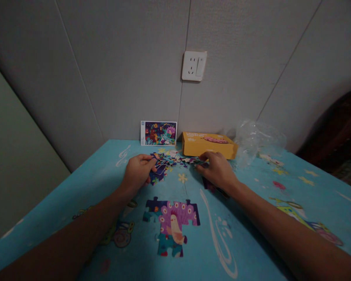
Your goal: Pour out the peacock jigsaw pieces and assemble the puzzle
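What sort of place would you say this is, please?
Probably a home room, perhaps a child's play corner: a table with a cartoon-printed blue cover against a wall with a socket, and jigsaw pieces beside a yellow box.

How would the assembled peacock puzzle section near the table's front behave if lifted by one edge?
The assembled section would probably sag or come apart, since it looks like several thin interlocked pieces. Pushed flat across the table cover, it likely slides as one.

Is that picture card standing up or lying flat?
Standing up: the picture card leans against the wall, its bottom edge on the table.
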Motion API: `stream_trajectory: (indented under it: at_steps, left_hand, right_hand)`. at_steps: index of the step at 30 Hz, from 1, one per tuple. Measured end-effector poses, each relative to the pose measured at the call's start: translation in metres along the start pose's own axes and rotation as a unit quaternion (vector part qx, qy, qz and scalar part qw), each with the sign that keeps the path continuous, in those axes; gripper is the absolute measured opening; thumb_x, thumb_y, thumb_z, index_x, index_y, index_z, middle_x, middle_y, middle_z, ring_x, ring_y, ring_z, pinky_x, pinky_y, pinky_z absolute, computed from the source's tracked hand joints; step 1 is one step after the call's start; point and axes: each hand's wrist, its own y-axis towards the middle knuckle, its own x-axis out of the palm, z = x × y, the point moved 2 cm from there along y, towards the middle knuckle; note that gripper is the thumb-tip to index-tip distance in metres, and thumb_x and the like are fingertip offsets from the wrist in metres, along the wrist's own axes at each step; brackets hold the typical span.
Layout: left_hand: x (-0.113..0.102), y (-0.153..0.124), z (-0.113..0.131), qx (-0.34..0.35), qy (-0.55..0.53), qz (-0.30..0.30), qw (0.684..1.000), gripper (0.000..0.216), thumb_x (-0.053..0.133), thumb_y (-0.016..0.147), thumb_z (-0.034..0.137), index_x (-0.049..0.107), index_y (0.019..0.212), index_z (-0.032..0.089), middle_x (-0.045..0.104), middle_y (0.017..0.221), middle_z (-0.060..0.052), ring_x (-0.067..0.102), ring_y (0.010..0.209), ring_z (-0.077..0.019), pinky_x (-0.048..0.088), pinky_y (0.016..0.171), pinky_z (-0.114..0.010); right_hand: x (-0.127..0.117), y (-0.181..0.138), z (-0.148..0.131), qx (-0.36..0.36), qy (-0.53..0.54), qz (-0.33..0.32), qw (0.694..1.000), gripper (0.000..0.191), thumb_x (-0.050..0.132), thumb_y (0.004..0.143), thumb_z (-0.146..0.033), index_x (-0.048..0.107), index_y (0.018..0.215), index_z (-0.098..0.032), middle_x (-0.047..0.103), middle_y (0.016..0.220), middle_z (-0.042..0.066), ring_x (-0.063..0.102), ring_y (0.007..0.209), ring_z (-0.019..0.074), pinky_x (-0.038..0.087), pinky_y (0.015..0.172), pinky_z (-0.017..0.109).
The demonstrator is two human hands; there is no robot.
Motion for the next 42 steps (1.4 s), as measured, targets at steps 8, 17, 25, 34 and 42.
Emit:
stream_trajectory:
  at_steps: [8, 17, 25, 34, 42]
  left_hand:
    - [0.0, 0.001, -0.001, 0.007, 0.013, 0.001, 1.0, 0.025, 0.063, 0.08, 0.03, 0.058, 0.098, 0.013, 0.064, 0.059, 0.004, 0.04, 0.024, -0.0059, 0.027, 0.026, -0.019]
    - [-0.003, 0.0, 0.0, 0.06, 0.093, 0.004, 0.994, 0.026, 0.057, 0.082, 0.033, 0.064, 0.096, 0.013, 0.066, 0.059, 0.002, 0.043, 0.027, -0.0074, 0.03, 0.03, -0.02]
    - [-0.002, -0.003, 0.001, 0.083, 0.105, 0.004, 0.991, 0.028, 0.057, 0.081, 0.036, 0.067, 0.095, 0.014, 0.065, 0.056, 0.002, 0.044, 0.029, -0.0081, 0.032, 0.033, -0.02]
    - [-0.002, -0.002, 0.001, 0.093, 0.145, 0.003, 0.985, 0.022, 0.056, 0.081, 0.037, 0.066, 0.079, 0.017, 0.063, 0.052, 0.003, 0.045, 0.031, -0.0085, 0.032, 0.037, -0.021]
    - [0.011, -0.014, 0.012, 0.114, -0.022, -0.144, 0.983, 0.035, 0.049, 0.086, 0.048, 0.057, 0.073, 0.017, 0.052, 0.046, 0.006, 0.035, 0.029, -0.005, 0.025, 0.034, -0.018]
  right_hand:
    - [-0.01, -0.002, -0.008, -0.031, 0.046, 0.117, 0.992, 0.019, 0.064, 0.076, -0.03, 0.062, 0.089, -0.017, 0.068, 0.089, 0.011, 0.061, 0.088, 0.0278, 0.046, 0.078, 0.04]
    - [-0.023, -0.013, -0.03, -0.189, 0.193, 0.165, 0.948, 0.011, 0.064, 0.085, -0.03, 0.06, 0.09, -0.021, 0.07, 0.096, 0.008, 0.063, 0.093, 0.0222, 0.049, 0.082, 0.039]
    - [-0.03, -0.022, -0.04, -0.258, 0.221, 0.178, 0.924, 0.004, 0.064, 0.085, -0.023, 0.067, 0.083, -0.023, 0.071, 0.109, 0.007, 0.065, 0.09, 0.021, 0.052, 0.079, 0.041]
    - [-0.031, -0.023, -0.041, -0.271, 0.2, 0.177, 0.925, 0.013, 0.064, 0.085, -0.023, 0.074, 0.092, -0.028, 0.07, 0.116, 0.002, 0.062, 0.087, 0.0207, 0.053, 0.076, 0.042]
    - [-0.03, -0.024, -0.048, -0.306, 0.242, 0.155, 0.908, 0.017, 0.059, 0.086, -0.017, 0.074, 0.094, -0.023, 0.071, 0.113, 0.008, 0.062, 0.081, 0.0192, 0.052, 0.072, 0.04]
